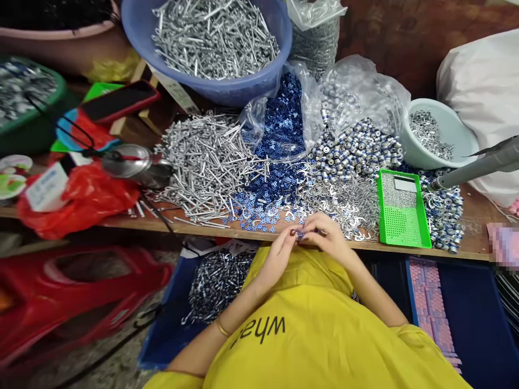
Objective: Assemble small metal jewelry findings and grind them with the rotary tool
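Note:
My left hand [279, 252] and my right hand [330, 237] meet at the table's front edge, above my lap. Between their fingertips is a small blue-and-silver metal part [299, 235], mostly covered by the fingers, its exact kind too small to tell. Both hands are closed in a pinch on it. Just beyond them lie blue three-armed pieces [259, 208] and silver curved clips [330, 205]. Silver metal pins with looped ends [203, 162] form a heap to the left. Blue-banded silver barrels [357, 148] are piled to the right, partly in a plastic bag.
A blue basin [243, 89] of silver pins stands at the back. On the right are a green tray [413, 237], a pale bowl [464, 140] and a grey pole [478, 167]. Left are a red bag [93, 197] and red stool [101, 259]. A blue bin [162, 329] sits below.

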Demonstrator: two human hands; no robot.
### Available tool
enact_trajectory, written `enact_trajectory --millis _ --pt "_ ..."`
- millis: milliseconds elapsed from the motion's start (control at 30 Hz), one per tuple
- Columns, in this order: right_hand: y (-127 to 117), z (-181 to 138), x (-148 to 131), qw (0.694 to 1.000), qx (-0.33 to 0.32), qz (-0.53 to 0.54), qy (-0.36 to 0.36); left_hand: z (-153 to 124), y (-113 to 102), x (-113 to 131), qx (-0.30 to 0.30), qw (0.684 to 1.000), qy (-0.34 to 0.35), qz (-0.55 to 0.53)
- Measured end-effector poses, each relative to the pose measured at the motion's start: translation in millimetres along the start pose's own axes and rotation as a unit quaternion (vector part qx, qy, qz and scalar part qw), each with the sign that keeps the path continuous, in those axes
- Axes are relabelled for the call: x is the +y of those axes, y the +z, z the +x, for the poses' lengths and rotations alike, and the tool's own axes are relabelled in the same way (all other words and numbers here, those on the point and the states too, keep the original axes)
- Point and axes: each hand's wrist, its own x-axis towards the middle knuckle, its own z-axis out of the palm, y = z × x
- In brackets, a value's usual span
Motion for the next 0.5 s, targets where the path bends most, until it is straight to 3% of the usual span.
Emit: enact_trajectory --millis 67,200,333,500 --pt "-18 11 18 0.993 -0.002 -0.119 0.013 7 -1 5 -0.007 1.000 0.023 0.014" --pt "-34 30 43 0.933 -0.073 -0.350 0.032 22 -5 10 -0.006 0.989 0.108 0.104" --pt "-30 31 50 0.925 -0.078 -0.371 0.034 30 -7 3 0.045 0.969 0.151 0.191" --pt "-27 27 48 0.920 -0.087 -0.381 0.036 34 -9 -7 0.030 0.983 0.117 0.139"
